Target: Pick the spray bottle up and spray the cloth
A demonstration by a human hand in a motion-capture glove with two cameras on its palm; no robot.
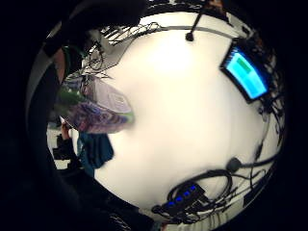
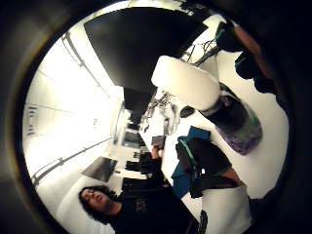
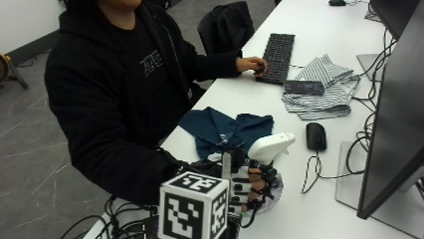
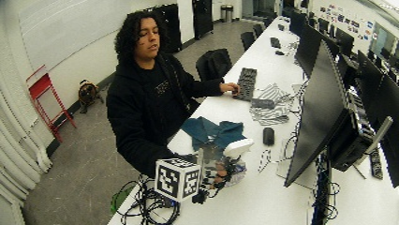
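Lower centre of the outside view, the gloved right hand (image 3: 255, 186) has its fingers curled round the spray bottle (image 3: 270, 148) — white trigger head poking up above them. It seems lifted off the white table (image 3: 311, 209), though that is hard to confirm. The dark blue cloth (image 3: 222, 129) lies just behind — mid-frame, at the table's near edge.

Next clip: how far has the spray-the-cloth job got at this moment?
Done: the gloved right hand grips the spray bottle, so the pickup looks made, though I cannot tell if it is lifted. In hand: the nozzle points away from the person, past the blue cloth. Left: aiming and spraying; no spray shows.
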